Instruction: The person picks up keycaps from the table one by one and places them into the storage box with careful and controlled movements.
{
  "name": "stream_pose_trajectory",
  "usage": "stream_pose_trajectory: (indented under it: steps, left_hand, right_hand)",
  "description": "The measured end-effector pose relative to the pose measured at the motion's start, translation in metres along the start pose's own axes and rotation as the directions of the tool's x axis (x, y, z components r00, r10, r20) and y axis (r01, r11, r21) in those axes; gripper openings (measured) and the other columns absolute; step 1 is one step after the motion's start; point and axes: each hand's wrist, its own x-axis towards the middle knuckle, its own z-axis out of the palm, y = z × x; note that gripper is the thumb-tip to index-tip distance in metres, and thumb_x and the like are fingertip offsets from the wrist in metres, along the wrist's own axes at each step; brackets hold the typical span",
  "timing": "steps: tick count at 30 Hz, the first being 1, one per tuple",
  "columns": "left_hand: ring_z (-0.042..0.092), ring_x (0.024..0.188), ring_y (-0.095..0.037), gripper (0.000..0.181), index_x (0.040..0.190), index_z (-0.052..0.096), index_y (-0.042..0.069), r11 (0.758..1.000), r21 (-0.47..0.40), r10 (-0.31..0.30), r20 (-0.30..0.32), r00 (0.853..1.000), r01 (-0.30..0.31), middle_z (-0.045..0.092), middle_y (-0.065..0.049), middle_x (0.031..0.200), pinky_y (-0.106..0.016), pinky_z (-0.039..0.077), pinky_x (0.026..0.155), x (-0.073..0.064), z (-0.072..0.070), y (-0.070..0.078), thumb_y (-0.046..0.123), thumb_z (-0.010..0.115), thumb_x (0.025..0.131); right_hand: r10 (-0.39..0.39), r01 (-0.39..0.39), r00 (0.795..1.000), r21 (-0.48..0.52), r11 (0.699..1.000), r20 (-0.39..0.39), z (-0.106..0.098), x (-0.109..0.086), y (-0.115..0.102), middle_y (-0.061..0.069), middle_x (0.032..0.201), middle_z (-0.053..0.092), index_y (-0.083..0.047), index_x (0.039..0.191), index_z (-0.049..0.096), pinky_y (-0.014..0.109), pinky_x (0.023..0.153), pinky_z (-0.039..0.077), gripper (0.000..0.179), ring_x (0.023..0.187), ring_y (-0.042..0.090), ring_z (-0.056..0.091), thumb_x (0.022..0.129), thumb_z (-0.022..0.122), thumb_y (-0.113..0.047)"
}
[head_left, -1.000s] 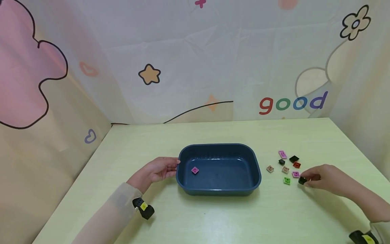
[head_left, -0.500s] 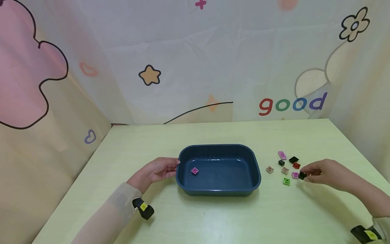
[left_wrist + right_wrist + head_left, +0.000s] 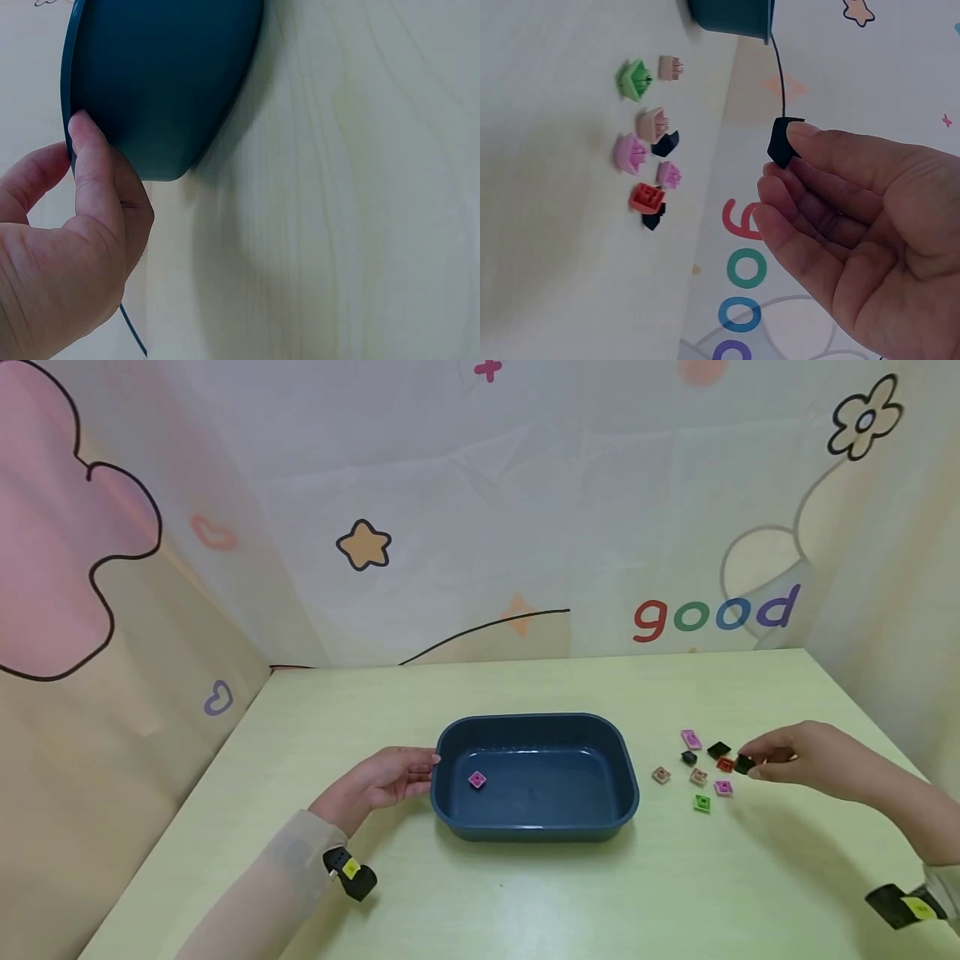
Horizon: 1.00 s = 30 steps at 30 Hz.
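Note:
My left hand [image 3: 390, 778] grips the left end of a dark blue plastic basin [image 3: 536, 835]. In the left wrist view its thumb and fingers [image 3: 94, 169] pinch the basin's rim. One pink keycap [image 3: 477, 780] lies inside, toward the left. My right hand [image 3: 813, 762] pinches a black keycap [image 3: 782, 141] between thumb and fingertips, raised above the table in the right wrist view. Just left of it are loose keycaps: a red one [image 3: 724, 764], a black one [image 3: 718, 749], a green one [image 3: 701, 803] and a purple-pink one [image 3: 723, 787].
Several more keycaps lie in the same group, among them a beige one [image 3: 661, 775], a long pink one [image 3: 691, 740] and a small black one [image 3: 688, 758]. The pale table [image 3: 510, 902] ends at a printed cloth backdrop [image 3: 465, 568].
My right hand has moved away from me, toward the back of the table, with the black keycap lifted in its fingers. The left hand and basin have stayed put.

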Motion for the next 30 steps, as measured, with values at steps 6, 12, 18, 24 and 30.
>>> stream_pose_trajectory:
  steps: [6, 12, 18, 24, 30]
  left_hand:
    - [0.068, 0.071, -0.004, 0.041, 0.141, 0.051, -0.008, 1.0, 0.009, 0.009, 0.002, 1.0, -0.009, 0.07, 0.003, 0.081, -0.015, 0.061, 0.069, 0.0, 0.0, 0.0, 0.01, 0.055, 0.104]
    - [0.066, 0.07, -0.004, 0.041, 0.141, 0.051, -0.007, 1.0, 0.011, -0.002, -0.011, 1.0, 0.002, 0.069, 0.003, 0.08, -0.014, 0.061, 0.068, 0.0, -0.001, -0.001, 0.011, 0.054, 0.105]
    - [0.067, 0.07, -0.005, 0.041, 0.142, 0.051, -0.007, 1.0, 0.011, -0.007, -0.013, 1.0, 0.007, 0.069, 0.003, 0.08, -0.015, 0.061, 0.068, 0.0, 0.0, 0.001, 0.011, 0.054, 0.105]
    - [0.067, 0.069, -0.005, 0.04, 0.141, 0.051, -0.007, 1.0, 0.017, -0.006, -0.011, 1.0, 0.006, 0.069, 0.003, 0.08, -0.015, 0.061, 0.067, -0.001, -0.001, 0.002, 0.011, 0.054, 0.105]
    - [0.067, 0.07, -0.005, 0.04, 0.14, 0.051, -0.008, 1.0, 0.015, -0.001, -0.003, 1.0, 0.002, 0.069, 0.003, 0.08, -0.015, 0.061, 0.067, -0.001, 0.0, 0.002, 0.012, 0.054, 0.105]
  right_hand:
    - [-0.021, 0.02, 1.0, -0.009, 1.0, -0.018, -0.008, 0.006, -0.009, 0.008, 0.1, 0.079, 0.008, 0.12, 0.07, 0.017, 0.068, 0.054, 0.035, 0.081, -0.008, 0.059, 0.093, 0.072, -0.015]
    - [-0.037, 0.037, 0.999, -0.015, 0.999, -0.026, -0.013, 0.011, -0.02, 0.009, 0.101, 0.078, 0.007, 0.12, 0.071, 0.017, 0.069, 0.054, 0.033, 0.081, -0.006, 0.059, 0.094, 0.072, -0.013]
    - [-0.039, 0.039, 0.999, -0.007, 0.999, -0.003, -0.018, 0.017, -0.027, 0.006, 0.101, 0.079, 0.005, 0.123, 0.07, 0.019, 0.068, 0.054, 0.035, 0.085, 0.007, 0.065, 0.094, 0.071, -0.016]
    - [-0.044, 0.044, 0.999, -0.004, 0.999, 0.006, -0.024, 0.021, -0.031, 0.008, 0.102, 0.079, 0.006, 0.124, 0.069, 0.022, 0.072, 0.057, 0.036, 0.088, 0.012, 0.07, 0.095, 0.071, -0.016]
    - [-0.057, 0.057, 0.998, -0.013, 0.998, 0.001, -0.031, 0.025, -0.038, 0.009, 0.104, 0.079, 0.005, 0.124, 0.069, 0.024, 0.074, 0.058, 0.035, 0.087, 0.01, 0.07, 0.095, 0.071, -0.014]
